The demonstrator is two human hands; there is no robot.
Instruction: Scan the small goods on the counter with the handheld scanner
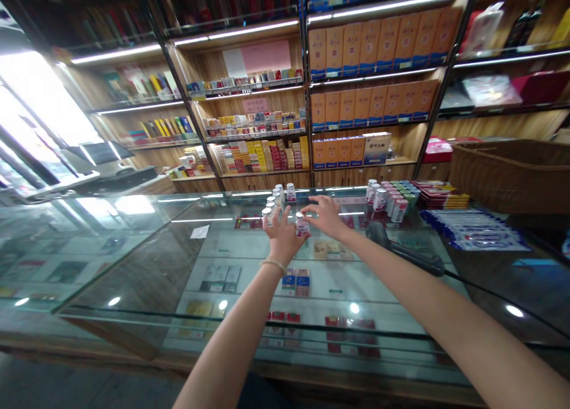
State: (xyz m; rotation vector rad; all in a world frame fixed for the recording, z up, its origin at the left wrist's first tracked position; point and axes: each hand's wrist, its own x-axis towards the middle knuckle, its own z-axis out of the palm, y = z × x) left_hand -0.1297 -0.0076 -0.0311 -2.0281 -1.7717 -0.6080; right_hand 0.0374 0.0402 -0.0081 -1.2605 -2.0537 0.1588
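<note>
A small white-lidded jar [302, 226] with a pink and white label stands on the glass counter between my hands. My right hand [327, 218] reaches in from the right, its fingertips closed at the jar's lid and upper side. My left hand [282, 241] has its fingers spread upward and apart, with the thumb close to the jar's lower edge; whether it touches is unclear. Just beyond the left fingers is a line of similar jars [270, 205], partly covered by them. Another jar [291, 192] stands by itself behind.
Rows of small containers [392, 200] stand to the right, near a black handheld scanner [403, 251] with a cable. Farther right are blue-and-white packets [476, 231] and a wicker basket [512, 174]. A white paper [200, 232] lies left. Stocked shelves rise behind.
</note>
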